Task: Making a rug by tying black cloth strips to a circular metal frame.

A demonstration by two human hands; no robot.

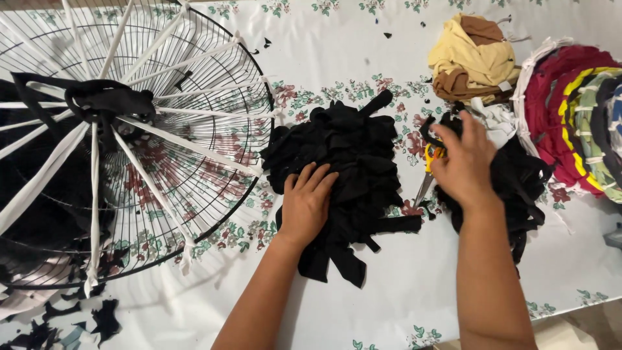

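Head view shows a floral tablecloth point(402, 304) on which a heap of black fabric strips point(350, 162) is pressed flat by the left hand point(306, 202). The fingers of that hand are spread and laid open on the near left part of the heap; nothing is gripped by it. The right hand point(465, 162) is set over a second dark cloth bundle point(518, 181), just beside yellow-handled scissors point(429, 170) whose blades lie pointing towards the near edge, between the two black piles. The right hand is seen from the back, loosely open with the fingers bent downward; whether the scissor handles are actually touched or held cannot be told, since the palm is hidden.

As a judgement, the sorting is best done with the heap kept pinned by the flat palm while single strips are drawn out, so that the pile is not dragged across the cloth; the scissors are best kept clear of the loose ends.

To the left, a round wire fan guard point(194, 116) is laid flat, with white cloth strips point(162, 146) stretched as spokes from a black knot point(103, 100) at its hub. At the far right a woven round rug point(573, 110) of red, yellow and green is seen, and folded tan and yellow garments point(470, 58) lie behind.
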